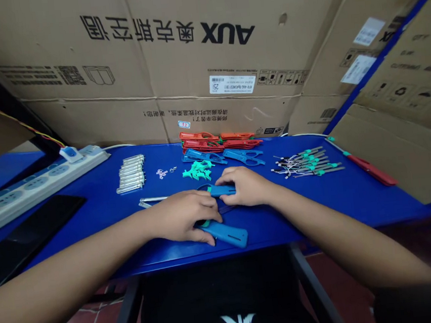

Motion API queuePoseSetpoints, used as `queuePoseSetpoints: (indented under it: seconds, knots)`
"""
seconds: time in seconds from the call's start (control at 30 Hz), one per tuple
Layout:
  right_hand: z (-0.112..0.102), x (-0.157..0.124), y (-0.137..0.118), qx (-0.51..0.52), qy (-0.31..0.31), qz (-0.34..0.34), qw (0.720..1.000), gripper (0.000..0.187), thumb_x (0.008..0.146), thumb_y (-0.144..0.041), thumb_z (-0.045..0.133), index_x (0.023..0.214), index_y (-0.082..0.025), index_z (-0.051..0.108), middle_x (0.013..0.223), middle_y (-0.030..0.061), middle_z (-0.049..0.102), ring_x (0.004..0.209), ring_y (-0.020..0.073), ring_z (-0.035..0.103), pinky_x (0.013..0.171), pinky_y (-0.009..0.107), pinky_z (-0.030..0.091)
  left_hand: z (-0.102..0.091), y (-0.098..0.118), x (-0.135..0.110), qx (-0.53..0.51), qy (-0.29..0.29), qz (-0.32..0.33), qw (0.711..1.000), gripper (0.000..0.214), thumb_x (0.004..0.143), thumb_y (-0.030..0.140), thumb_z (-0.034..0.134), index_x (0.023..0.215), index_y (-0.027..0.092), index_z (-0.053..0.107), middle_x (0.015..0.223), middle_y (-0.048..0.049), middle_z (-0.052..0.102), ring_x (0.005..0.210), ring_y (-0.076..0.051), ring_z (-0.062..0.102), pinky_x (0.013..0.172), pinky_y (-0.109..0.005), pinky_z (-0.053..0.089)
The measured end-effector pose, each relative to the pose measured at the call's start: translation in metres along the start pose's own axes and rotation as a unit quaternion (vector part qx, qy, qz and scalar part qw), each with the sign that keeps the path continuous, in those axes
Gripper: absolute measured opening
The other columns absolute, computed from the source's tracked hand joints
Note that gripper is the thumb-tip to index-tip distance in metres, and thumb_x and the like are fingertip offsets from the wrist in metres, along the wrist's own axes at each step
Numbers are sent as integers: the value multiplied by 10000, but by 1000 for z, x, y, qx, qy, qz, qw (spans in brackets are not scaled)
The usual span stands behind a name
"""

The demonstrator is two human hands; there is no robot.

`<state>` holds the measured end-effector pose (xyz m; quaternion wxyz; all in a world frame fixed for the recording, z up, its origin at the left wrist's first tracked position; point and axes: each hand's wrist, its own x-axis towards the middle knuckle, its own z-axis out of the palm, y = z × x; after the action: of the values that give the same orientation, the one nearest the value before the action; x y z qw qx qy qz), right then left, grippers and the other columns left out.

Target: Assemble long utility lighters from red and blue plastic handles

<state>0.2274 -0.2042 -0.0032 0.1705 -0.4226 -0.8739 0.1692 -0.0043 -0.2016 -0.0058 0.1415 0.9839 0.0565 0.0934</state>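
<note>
A left hand [180,216] lay curled over a blue plastic casing [227,234] near the table's front edge, its fingers appearing to steady the piece against the surface. Just beyond, a right hand [245,186] pinched a shorter blue piece [222,190] between thumb and fingers. The blue table [321,207] held parts kept apart by kind and colour, within reach along its far edge: red casings [202,142], blue casings [243,156], green clips [198,171], metal tubes [131,173] and wired pins [307,163]. A power strip [42,180] lay along the left edge, and a red-handled tool [371,169] lay near the right corner.
</note>
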Motion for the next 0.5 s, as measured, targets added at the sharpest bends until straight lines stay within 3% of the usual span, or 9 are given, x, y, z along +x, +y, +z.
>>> queuePoseSetpoints:
  seconds: [0.1,0.2,0.27,0.33,0.4,0.47,0.5]
  knots:
    - [-22,-30,0,-6,92,-16,996,323,782,-265,677,1089,-191,742,1032,85,700,949,228,666,881,374,523,-1,2,-1,22,-6,-4,1000,376,875,507,691,1106,211,701,944,-59,701,885,-212,647,774,-327,494]
    - [-51,-92,17,-74,216,79,970,265,805,-349,674,1042,-249,737,1030,74,713,952,266,682,870,439,533,-3,7,-1,37,1,3,999,383,887,531,664,1089,207,703,925,-59,700,845,-212,641,735,-332,493]
    - [-68,-145,37,-131,314,185,922,253,791,-420,671,1003,-297,733,1028,84,724,953,327,689,820,493,532,-4,9,0,43,2,-4,999,380,883,528,670,1074,202,707,905,-56,698,827,-212,640,720,-330,492]
    - [-79,-199,60,-186,402,320,837,179,723,-476,700,857,-361,735,951,116,733,898,396,685,676,509,506,-3,9,1,48,-6,-27,998,384,875,527,680,1069,198,709,898,-53,697,831,-212,646,730,-325,495]
    - [-85,-246,84,-195,396,411,798,99,670,-517,712,667,-421,687,788,141,707,785,406,667,553,493,438,-2,9,2,56,-19,-57,997,394,878,538,672,1075,199,710,909,-53,703,858,-218,659,755,-323,501]
    - [-84,-279,106,-234,408,466,749,245,609,-560,702,470,-407,570,596,143,611,624,380,610,495,484,370,-2,9,3,62,-28,-86,994,417,887,562,648,1081,199,711,935,-58,712,886,-224,675,772,-322,506]
    - [-83,-289,116,-260,379,479,748,304,616,-579,673,430,-382,537,520,128,542,547,355,572,472,472,351,-2,9,4,62,-27,-96,993,434,886,579,639,1083,199,713,944,-60,716,892,-226,681,771,-319,507]
